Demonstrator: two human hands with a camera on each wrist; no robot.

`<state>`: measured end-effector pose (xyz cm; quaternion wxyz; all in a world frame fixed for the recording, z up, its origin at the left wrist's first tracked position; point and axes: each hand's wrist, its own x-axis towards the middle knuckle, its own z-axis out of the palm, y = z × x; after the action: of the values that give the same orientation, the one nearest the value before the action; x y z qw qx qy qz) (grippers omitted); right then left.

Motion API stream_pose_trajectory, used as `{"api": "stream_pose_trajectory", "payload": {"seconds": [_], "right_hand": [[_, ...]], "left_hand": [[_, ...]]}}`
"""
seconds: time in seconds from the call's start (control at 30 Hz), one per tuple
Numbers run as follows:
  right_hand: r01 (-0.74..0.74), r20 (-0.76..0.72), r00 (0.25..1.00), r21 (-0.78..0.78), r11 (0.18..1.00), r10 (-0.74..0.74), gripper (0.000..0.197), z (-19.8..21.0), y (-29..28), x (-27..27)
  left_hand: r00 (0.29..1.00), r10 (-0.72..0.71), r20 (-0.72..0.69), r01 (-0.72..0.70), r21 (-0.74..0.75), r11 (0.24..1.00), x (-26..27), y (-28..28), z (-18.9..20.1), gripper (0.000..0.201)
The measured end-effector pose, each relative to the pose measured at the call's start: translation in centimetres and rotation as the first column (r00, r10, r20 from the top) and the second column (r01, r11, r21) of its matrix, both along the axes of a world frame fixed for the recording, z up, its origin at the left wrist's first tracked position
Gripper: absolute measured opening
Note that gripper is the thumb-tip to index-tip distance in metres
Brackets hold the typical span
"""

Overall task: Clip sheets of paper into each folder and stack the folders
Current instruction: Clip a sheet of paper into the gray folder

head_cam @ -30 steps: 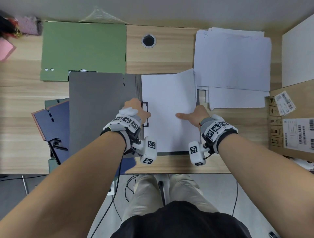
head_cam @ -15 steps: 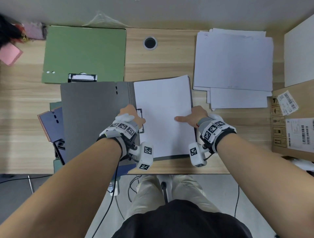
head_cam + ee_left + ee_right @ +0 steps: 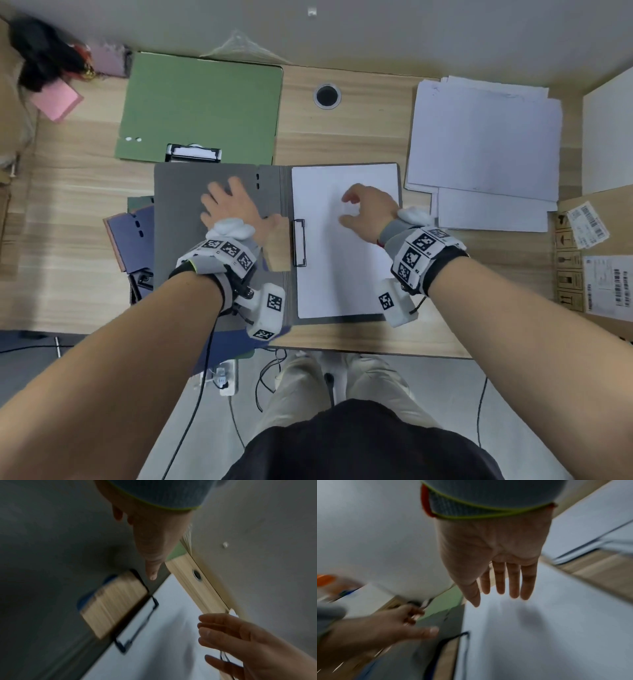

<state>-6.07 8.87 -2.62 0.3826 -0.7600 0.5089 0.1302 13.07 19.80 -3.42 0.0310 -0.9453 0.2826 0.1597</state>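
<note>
Paper comes first: a plain white sheet of paper [image 3: 346, 240] lies flat on the right half of the open grey card folder [image 3: 191, 260], its left edge tucked under the thin black wire clip [image 3: 299, 242] beside the folder's spine, which looks like the reason it sits square and does not slide. The left hand [image 3: 233, 209] lies over the folder's left cover, on the far side of the spine from the clip, fingers [image 3: 219, 195] straight and spread, holding nothing; judging by the pose, it is placed to swing that stiff matte cover over the sheet. The right hand [image 3: 368, 212] hovers above the sheet, just right of the clip, fingers [image 3: 513, 580] loosely extended with a slight curl and gripping nothing; whether it touches the paper is not clear. A rectangular cut-out in the cover shows pale wood-grain bench [image 3: 359, 130] beneath. Beyond the grey folder lies a closed green card folder [image 3: 202, 102] with its own metal clip, and to the right of the grey one a loose pile of white sheets [image 3: 483, 144], slightly fanned, probably kept there within reach for the next folder.
</note>
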Motion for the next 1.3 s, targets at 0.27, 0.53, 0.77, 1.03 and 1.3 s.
{"api": "stream_pose_trajectory", "payload": {"seconds": [0.27,0.53,0.77,1.03,1.3], "right_hand": [[-0.379,-0.316,0.876,0.019,0.925,0.365,0.049,-2.9,4.7,6.2],[-0.365,-0.324,0.863,0.129,0.922,0.387,0.066,-1.9,4.5,6.1],[0.065,0.189,0.962,0.55,0.833,-0.199,0.06,6.3,2.4,5.0],[0.202,0.292,0.841,0.611,0.766,-0.455,0.067,11.5,-2.0,-3.8],[0.399,0.003,0.882,0.528,0.749,-0.471,0.029,2.6,-1.5,-9.4]], "left_hand": [[0.972,0.228,-0.05,-0.207,0.26,0.943,7.9,6.4,0.7,0.128],[0.951,0.274,-0.146,-0.279,-0.012,0.96,9.9,5.4,5.4,0.082],[0.955,-0.188,-0.231,0.103,-0.334,0.937,5.2,1.2,13.0,0.059],[0.781,-0.216,-0.587,0.107,-0.215,0.971,-2.5,-2.9,7.4,0.05],[0.818,0.133,-0.559,0.004,0.238,0.971,-4.7,-1.3,-0.2,0.076]]}}
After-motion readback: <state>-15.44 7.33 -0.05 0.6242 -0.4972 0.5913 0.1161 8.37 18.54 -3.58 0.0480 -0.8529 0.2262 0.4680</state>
